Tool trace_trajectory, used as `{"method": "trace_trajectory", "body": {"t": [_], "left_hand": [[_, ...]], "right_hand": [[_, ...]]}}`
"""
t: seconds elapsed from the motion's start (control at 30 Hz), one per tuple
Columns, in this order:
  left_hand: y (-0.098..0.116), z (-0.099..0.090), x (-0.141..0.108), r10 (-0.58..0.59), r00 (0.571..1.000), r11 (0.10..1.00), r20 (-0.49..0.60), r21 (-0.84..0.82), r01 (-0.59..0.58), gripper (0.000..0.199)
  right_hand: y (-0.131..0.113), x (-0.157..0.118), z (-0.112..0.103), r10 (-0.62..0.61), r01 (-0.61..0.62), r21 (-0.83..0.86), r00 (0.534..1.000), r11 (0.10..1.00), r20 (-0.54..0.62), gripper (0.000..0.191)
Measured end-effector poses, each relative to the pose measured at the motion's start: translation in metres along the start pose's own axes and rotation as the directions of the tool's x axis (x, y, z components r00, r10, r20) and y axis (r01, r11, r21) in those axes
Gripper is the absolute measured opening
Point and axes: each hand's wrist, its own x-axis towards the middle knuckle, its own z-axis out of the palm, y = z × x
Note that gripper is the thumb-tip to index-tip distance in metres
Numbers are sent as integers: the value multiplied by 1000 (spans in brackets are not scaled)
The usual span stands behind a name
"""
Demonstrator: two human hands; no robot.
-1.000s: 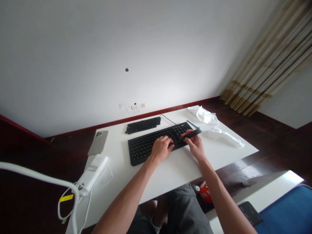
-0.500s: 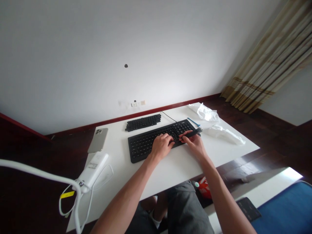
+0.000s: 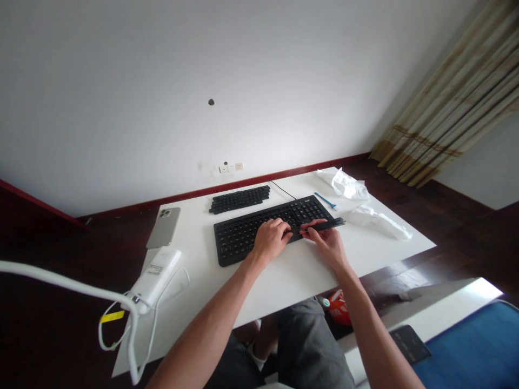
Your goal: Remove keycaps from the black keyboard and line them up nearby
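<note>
Room in a home, by the look: dark wood floor (image 3: 470, 237) at right, red-brown skirting board (image 3: 259, 181) along plain white wall (image 3: 162, 92), striped curtain (image 3: 446, 97) upper right, wall socket (image 3: 232, 167) low centre, computer keyboard (image 3: 259, 232) on white counter (image 3: 308, 275)

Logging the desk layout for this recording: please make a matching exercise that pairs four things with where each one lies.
Things:
1. Black full-size keyboard
2. Black strip of loose keycaps
3. Grey-beige smartphone
4. Crumpled white plastic wrap

Places:
A. Far right corner of the white desk
B. Under the person's left hand
C. Near the desk's left edge
D. Behind the keyboard, near the far edge

Pairs: 1-B, 2-D, 3-C, 4-A
</note>
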Motion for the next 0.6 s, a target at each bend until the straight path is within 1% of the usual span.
{"method": "trace_trajectory", "body": {"t": [0.27, 0.6], "left_hand": [[2, -3, 1, -12, 1000, 1000, 28, 25, 11, 13], [4, -1, -1, -4, 1000, 999, 0, 32, 4, 11]], "right_hand": [[-5, -2, 5, -18, 18, -18, 1000, 1000, -10, 38], [-5, -6, 6, -8, 7, -13, 1000, 1000, -6, 38]]}}
